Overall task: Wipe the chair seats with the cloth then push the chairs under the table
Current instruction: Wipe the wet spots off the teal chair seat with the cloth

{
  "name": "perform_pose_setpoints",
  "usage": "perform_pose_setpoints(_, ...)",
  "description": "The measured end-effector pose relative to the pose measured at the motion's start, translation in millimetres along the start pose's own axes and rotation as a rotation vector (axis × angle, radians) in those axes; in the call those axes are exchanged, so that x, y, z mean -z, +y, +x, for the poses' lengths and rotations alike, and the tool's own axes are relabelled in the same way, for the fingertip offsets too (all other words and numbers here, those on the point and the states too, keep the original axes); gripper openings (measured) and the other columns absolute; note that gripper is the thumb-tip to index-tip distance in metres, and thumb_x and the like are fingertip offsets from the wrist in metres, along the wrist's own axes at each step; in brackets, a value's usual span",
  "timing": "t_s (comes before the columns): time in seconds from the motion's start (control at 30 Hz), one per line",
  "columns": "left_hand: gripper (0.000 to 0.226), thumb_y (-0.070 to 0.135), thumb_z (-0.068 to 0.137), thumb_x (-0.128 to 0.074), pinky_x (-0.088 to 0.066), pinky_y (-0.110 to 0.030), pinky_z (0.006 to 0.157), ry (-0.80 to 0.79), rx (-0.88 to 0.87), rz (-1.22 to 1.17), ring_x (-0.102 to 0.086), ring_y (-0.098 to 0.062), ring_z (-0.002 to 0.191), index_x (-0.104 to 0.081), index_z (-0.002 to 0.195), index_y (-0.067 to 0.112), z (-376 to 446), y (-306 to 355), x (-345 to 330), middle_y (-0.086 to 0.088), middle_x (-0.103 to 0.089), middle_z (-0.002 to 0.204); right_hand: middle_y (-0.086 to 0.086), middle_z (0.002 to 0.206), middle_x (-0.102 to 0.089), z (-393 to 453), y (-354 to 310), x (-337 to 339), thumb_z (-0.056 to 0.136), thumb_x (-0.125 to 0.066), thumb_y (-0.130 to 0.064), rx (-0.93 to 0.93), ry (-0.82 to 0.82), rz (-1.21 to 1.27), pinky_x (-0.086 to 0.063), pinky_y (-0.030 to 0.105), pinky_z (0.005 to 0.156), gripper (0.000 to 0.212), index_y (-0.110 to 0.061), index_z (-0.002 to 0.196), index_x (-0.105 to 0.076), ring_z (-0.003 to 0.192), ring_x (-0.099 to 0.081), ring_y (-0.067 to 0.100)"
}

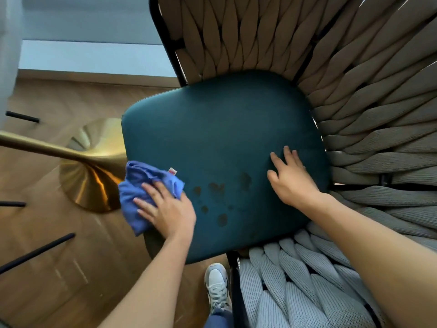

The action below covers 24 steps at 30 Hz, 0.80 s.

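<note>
Floor: wood planks, brown, filling the 7 to 10 o'clock area.
Shoe: grey and white, laced, at 6 o'clock, flat on the floor.
Trouser leg: blue, at the bottom edge, directly above the shoe.
Wall: pale blue-grey, at 11 o'clock, meeting the floor along a light baseboard.
</note>
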<state>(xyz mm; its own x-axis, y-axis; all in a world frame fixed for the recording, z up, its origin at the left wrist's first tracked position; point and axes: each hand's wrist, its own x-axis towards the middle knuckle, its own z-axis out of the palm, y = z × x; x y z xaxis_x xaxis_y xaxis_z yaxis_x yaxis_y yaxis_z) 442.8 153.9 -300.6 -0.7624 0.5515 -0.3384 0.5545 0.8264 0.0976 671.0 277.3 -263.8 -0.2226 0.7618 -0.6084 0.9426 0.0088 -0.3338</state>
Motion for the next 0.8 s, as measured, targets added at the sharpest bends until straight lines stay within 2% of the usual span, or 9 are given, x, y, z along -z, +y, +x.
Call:
perform_pose_setpoints(0.1,0.064,0.034,0.093,-0.047,-0.007,-0.057,0.116,-0.018,-0.302,0.034,-0.009,-0.044,0.146,-0.027,0.152,0.019,-4,34,-6,-0.005,-0.015,0.162,0.008,0.162,0.005,-2,-3,-2,0.099,-0.029,-0.033,-0.026,-0.006,0.013,-0.009,0.049,0.119,0.056,-0.021,0.152,-0.016,0.148,0.009,0.025)
perform_pose_setpoints(0.2,0.068,0.032,0.090,-0.051,-0.008,-0.052,0.119,-0.081,-0.619,0.084,-0.007,-0.036,0.149,-0.026,0.153,0.024,-22,26,-11,0.003,-0.013,0.162,0.007,0.162,0.005,-6,-5,-3,0.100,-0.029,-0.036,-0.049,-0.030,0.020,-0.012,0.049,0.119,0.055,-0.022,0.152,-0.017,0.148,0.008,0.024)
perform_pose_setpoints(0.27,0.071,0.032,0.090,-0.053,-0.009,-0.051,0.120,-0.087,-0.596,0.145,-0.006,-0.033,0.149,-0.023,0.154,0.022,-27,-9,-12,0.002,-0.011,0.163,0.006,0.162,0.004,-10,-6,-4,0.100,-0.029,-0.037,-0.063,-0.059,0.017,-0.012,0.050,0.119,0.055,-0.022,0.152,-0.017,0.149,0.007,0.024)
perform_pose_setpoints(0.37,0.074,0.033,0.088,-0.057,-0.011,-0.054,0.118,-0.009,-0.364,0.179,-0.013,-0.038,0.147,-0.026,0.152,0.011,-18,-49,-1,-0.012,-0.017,0.161,0.006,0.162,0.005,-12,-5,-7,0.100,-0.028,-0.038,-0.071,-0.077,0.010,-0.012,0.051,0.118,0.056,-0.023,0.152,-0.017,0.149,0.007,0.025)
perform_pose_setpoints(0.53,0.074,0.040,0.095,-0.046,-0.001,-0.059,0.116,-0.015,-0.158,0.052,-0.003,-0.054,0.143,-0.018,0.152,0.003,23,8,0,-0.024,-0.007,0.160,0.007,0.162,0.006,-11,-4,-11,0.099,-0.028,-0.040,-0.096,-0.090,-0.029,-0.012,0.052,0.118,0.058,-0.022,0.153,-0.014,0.148,0.005,0.027)
perform_pose_setpoints(0.6,0.074,0.043,0.095,-0.043,-0.002,-0.060,0.115,-0.031,-0.293,0.089,0.000,-0.053,0.143,-0.016,0.153,0.008,22,22,-8,-0.017,-0.004,0.162,0.006,0.162,0.006,-11,-4,-12,0.099,-0.028,-0.041,-0.103,-0.089,-0.042,-0.012,0.051,0.118,0.058,-0.023,0.153,-0.014,0.149,0.006,0.026)
perform_pose_setpoints(0.7,0.071,0.041,0.090,-0.042,-0.015,-0.058,0.116,-0.050,-0.722,0.214,-0.011,-0.047,0.145,-0.024,0.153,0.013,3,-14,-11,-0.008,-0.015,0.162,0.004,0.162,0.009,-12,-3,-14,0.099,-0.029,-0.042,-0.102,-0.096,-0.050,-0.012,0.049,0.118,0.059,-0.024,0.153,-0.012,0.148,0.008,0.024)
perform_pose_setpoints(0.77,0.069,0.038,0.083,-0.038,-0.029,-0.061,0.110,-0.044,-0.777,0.216,-0.024,-0.045,0.142,-0.037,0.148,0.012,-3,-54,-10,-0.009,-0.028,0.158,0.004,0.161,0.011,-14,-4,-16,0.099,-0.029,-0.042,-0.104,-0.108,-0.041,-0.011,0.050,0.119,0.060,-0.024,0.153,-0.011,0.148,0.010,0.024)
perform_pose_setpoints(0.8,0.069,0.037,0.083,-0.038,-0.029,-0.063,0.109,-0.043,-0.696,0.211,-0.025,-0.046,0.142,-0.039,0.147,0.011,-6,-69,-8,-0.010,-0.029,0.157,0.004,0.161,0.012,-15,-5,-17,0.099,-0.030,-0.042,-0.103,-0.114,-0.035,-0.011,0.051,0.118,0.060,-0.024,0.153,-0.010,0.148,0.011,0.024)
